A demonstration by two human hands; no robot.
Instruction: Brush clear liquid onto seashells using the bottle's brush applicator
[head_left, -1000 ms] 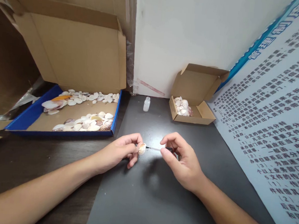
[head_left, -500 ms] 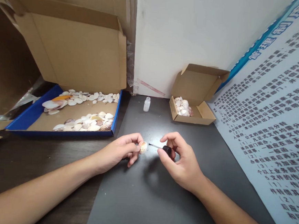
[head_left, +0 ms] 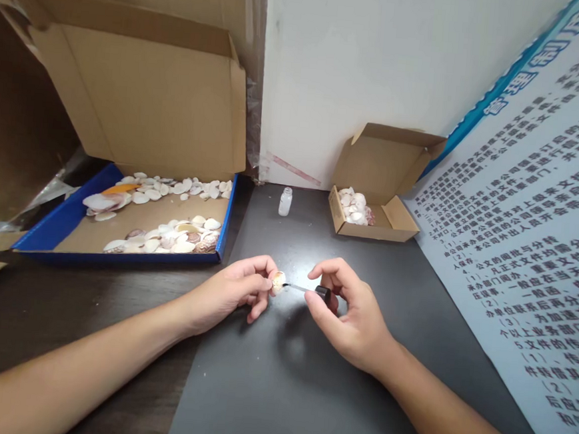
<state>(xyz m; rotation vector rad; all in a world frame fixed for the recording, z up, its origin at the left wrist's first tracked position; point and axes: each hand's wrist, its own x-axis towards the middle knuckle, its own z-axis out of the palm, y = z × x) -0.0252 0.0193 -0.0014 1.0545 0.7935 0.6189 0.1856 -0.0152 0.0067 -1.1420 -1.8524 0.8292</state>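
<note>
Between the thumb and fingers of my left hand is a small whitish-orange shell, held above the dark grey mat. My right hand grips the black cap of a thin brush, its stem pointing left. The dark brush tip is at the right edge of the shell and appears to touch it. Beyond both hands, a small clear bottle stands upright and uncapped on the mat.
At the left, an open blue-edged cardboard box holds rows of shells and an orange piece. A smaller open cardboard box with white shells stands at the back right. A printed sheet slants along the right side, beside a white panel.
The brush in my right hand has moved slightly left and down, and its tip has come to the shell. My left hand has barely moved.
</note>
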